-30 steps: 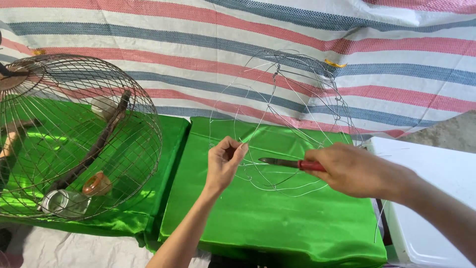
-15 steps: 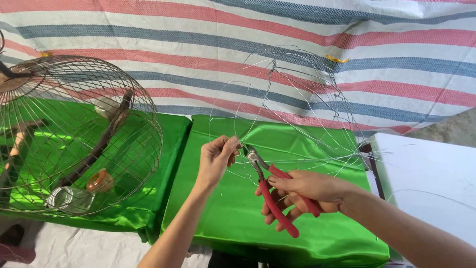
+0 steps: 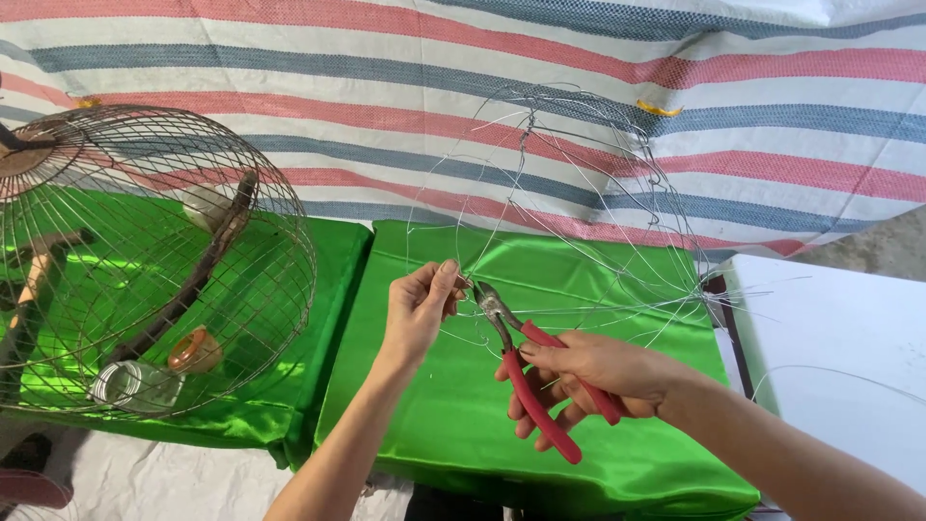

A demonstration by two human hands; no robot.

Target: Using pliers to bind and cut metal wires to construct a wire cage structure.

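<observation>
Whereas half a second ago the red-handled pliers (image 3: 529,371) were held lower, their nose is now brought up to the thin wire (image 3: 461,286) pinched between the closed fingertips of the left hand (image 3: 421,311). The right hand (image 3: 588,374) is wrapped around the handles. A springy, half-built wire frame (image 3: 579,193) is seen above glossy green cloth (image 3: 540,434); a finished domed cage (image 3: 145,260) stands left.

Green cloth (image 3: 540,425): bright, glossy, plain. Pliers (image 3: 540,386) above cloth: red handles, grey metal head. Wire frame (image 3: 579,193) over cloth: thin, silver. Tarp (image 3: 386,68) behind cloth: white with red and blue-grey stripes. Cage (image 3: 145,260) left of cloth: dull metal-grey mesh, brown perch, orange cup inside. Board (image 3: 830,328) right of cloth: white.
</observation>
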